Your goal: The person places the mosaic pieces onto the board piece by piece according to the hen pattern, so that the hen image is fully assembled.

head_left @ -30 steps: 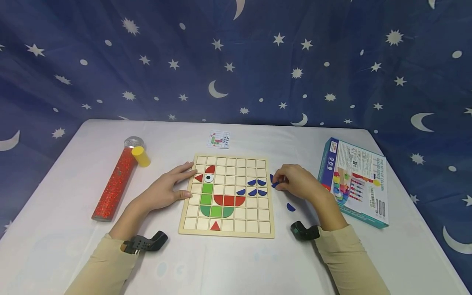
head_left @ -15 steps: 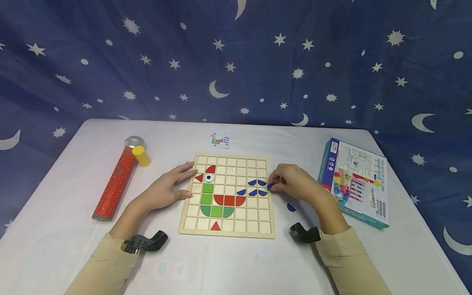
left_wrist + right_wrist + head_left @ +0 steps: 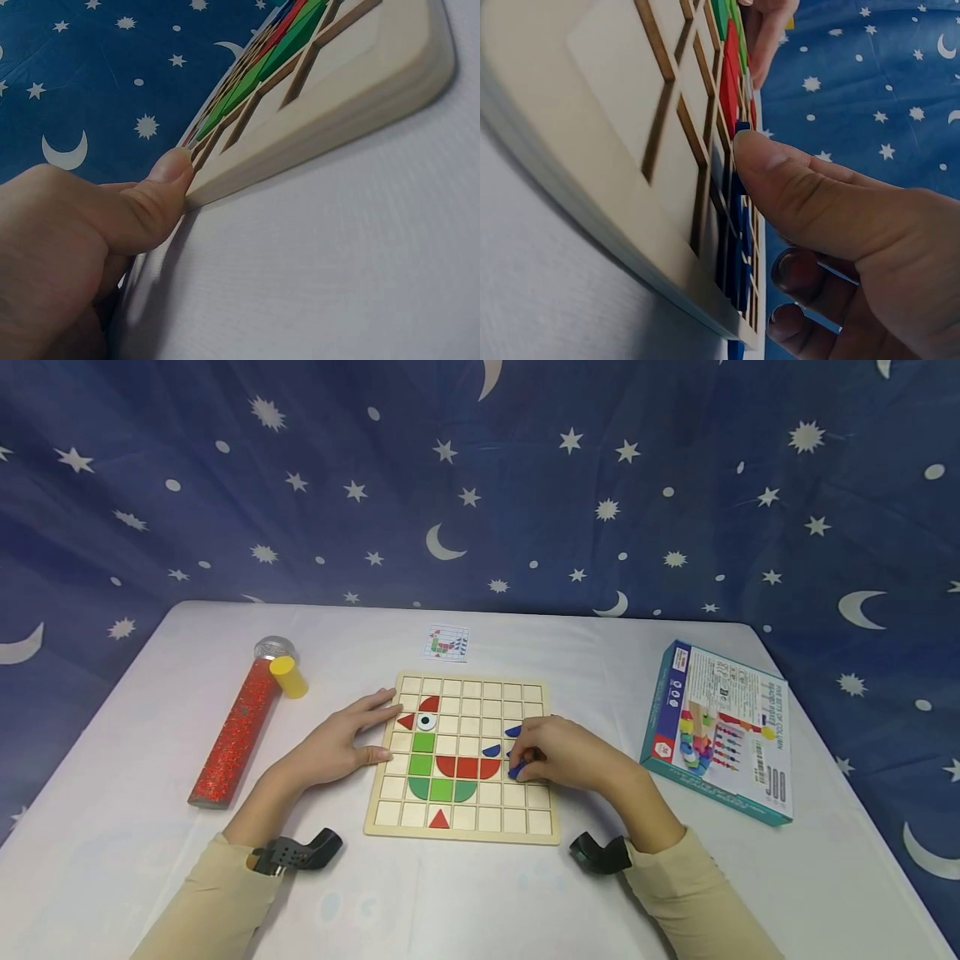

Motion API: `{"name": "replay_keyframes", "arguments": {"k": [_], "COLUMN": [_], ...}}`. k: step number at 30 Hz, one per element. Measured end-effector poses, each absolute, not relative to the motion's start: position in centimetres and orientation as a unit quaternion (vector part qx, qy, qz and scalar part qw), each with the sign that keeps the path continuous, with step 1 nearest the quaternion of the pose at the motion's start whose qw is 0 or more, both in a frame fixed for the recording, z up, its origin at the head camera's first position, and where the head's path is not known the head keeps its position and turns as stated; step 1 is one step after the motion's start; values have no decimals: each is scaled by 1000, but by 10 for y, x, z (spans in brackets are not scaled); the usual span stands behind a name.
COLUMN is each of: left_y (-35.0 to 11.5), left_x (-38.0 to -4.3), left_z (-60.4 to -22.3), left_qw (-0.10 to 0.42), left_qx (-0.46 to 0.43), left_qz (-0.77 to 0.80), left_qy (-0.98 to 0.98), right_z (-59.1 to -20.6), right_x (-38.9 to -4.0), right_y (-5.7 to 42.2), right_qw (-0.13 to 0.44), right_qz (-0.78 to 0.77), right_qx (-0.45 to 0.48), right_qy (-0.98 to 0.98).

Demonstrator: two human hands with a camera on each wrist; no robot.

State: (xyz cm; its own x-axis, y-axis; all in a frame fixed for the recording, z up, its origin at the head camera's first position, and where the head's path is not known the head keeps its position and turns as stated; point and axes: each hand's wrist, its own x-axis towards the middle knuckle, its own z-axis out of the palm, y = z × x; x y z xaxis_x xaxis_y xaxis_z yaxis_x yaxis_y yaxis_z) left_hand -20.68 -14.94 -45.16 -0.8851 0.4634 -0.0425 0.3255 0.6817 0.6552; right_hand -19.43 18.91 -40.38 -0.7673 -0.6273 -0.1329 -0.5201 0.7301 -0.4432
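A wooden grid board (image 3: 461, 838) lies mid-table, its cells partly filled with red, green and blue shapes and an eye disc (image 3: 426, 722). My left hand (image 3: 333, 745) rests at the board's left edge with fingers extended; the left wrist view shows its thumb (image 3: 172, 166) on the rim. Between thumb and fingertips my right hand (image 3: 566, 750) pinches a blue half-round piece (image 3: 516, 770), low over the cells right of the red pieces (image 3: 466, 767). Other blue pieces (image 3: 491, 750) sit beyond it, several of them hidden by that hand.
Behind the board lies a small card (image 3: 446, 643) printed with a bird pattern. At left are a red glittery tube (image 3: 238, 727) with a silver end and a yellow cylinder (image 3: 288, 677). A toy box (image 3: 723, 735) lies at right, near my right forearm.
My right hand picked up a blue piece beside the board's right edge and carried it left over the board. Its forearm now covers the loose blue piece. The left hand stayed still.
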Motion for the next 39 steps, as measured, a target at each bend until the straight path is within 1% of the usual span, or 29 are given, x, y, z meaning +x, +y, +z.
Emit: {"name": "replay_keyframes", "arguments": {"k": [4, 10, 15, 31, 39], "left_y": [-150, -150, -149, -149, -149], "left_x": [-207, -207, -208, -207, -206], "left_z": [-452, -452, -452, -451, -450], "left_qw": [98, 104, 106, 105, 106], "left_qx": [220, 216, 216, 218, 216], "left_qz": [335, 337, 335, 338, 336], "left_qy": [911, 911, 911, 910, 910], "right_z": [-407, -408, -408, -410, -410], "right_x": [-194, -194, -194, -195, -196], "right_y": [188, 187, 187, 188, 189], "right_qw": [137, 134, 141, 134, 142], "right_qz": [-183, -178, -182, -182, -189], "right_qx": [-320, -330, -328, -332, -330], "right_qy": [920, 917, 916, 916, 914]}}
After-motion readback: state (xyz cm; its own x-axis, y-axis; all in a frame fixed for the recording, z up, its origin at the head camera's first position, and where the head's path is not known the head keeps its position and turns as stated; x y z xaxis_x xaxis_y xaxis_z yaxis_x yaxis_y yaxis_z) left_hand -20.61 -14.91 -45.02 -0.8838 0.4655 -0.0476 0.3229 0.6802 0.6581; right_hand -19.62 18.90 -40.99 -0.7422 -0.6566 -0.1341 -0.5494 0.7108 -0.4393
